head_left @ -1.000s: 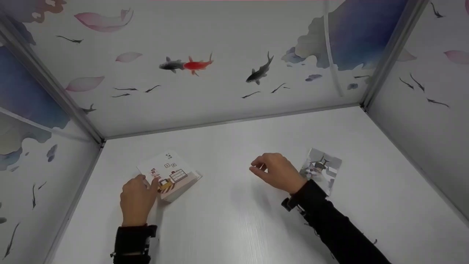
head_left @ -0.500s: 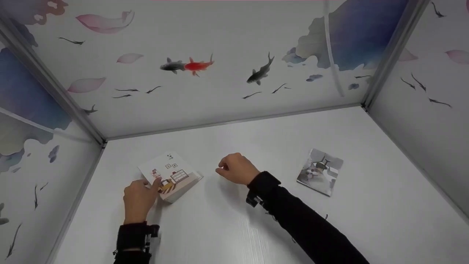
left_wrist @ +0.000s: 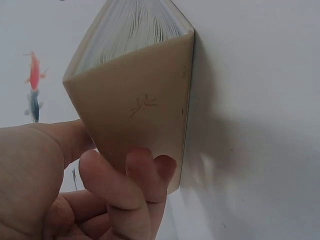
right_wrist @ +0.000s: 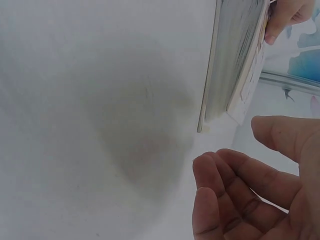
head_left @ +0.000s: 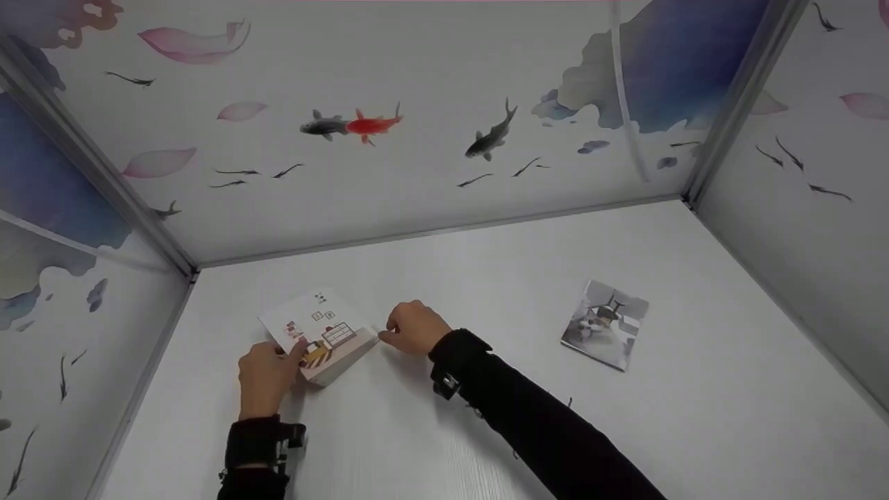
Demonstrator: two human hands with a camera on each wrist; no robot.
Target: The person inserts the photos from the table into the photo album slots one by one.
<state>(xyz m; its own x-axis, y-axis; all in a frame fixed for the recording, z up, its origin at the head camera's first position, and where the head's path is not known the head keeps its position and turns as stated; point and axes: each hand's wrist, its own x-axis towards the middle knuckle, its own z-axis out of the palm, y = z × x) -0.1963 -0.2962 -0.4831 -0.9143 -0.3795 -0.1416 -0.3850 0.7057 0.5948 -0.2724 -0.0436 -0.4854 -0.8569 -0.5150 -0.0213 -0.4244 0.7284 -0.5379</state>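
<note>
A thick book (head_left: 340, 321) with a pale illustrated cover is tilted up off the table at the left in the head view. My left hand (head_left: 264, 378) grips its near left corner, thumb on the cover. In the left wrist view, the curled fingers (left_wrist: 112, 185) press the plain beige spine (left_wrist: 145, 95), and page edges show above. Beside the book's right corner is my right hand (head_left: 417, 330). In the right wrist view, its thumb and loosely bent fingers stand apart, with a gap between them and the book's page block (right_wrist: 232, 60).
A thin grey booklet (head_left: 605, 325) with a photo-like cover lies flat on the white table (head_left: 500, 278) to the right. Printed panels with fish and petals enclose the table at the back (head_left: 417, 180) and both sides.
My right hand has moved left from near the grey booklet to the book's right corner, leaving the booklet fully in sight. The left hand keeps its grip, and the book has hardly moved.
</note>
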